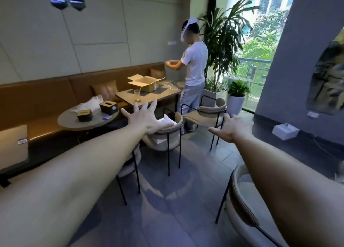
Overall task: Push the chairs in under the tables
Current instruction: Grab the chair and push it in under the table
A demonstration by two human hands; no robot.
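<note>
Both my arms stretch forward. My left hand (147, 117) is open with fingers spread, just above the curved back of a beige chair (170, 135) with thin black legs; white items lie on its seat. My right hand (231, 128) is open too, hovering to the right of that chair and in front of a second beige chair (205, 114). Both chairs stand out from a rectangular table (149, 96). A round table (87, 119) sits to the left, with a third chair (130, 164) partly hidden under my left forearm. A fourth chair (242, 196) is at lower right.
A person in white (194, 68) stands at the rectangular table's far end beside an open cardboard box (145, 82) and a glass (137, 96). A brown bench (55, 92) lines the wall. Potted plants (236, 96) stand by the window. A white box (285, 131) lies on the floor at right.
</note>
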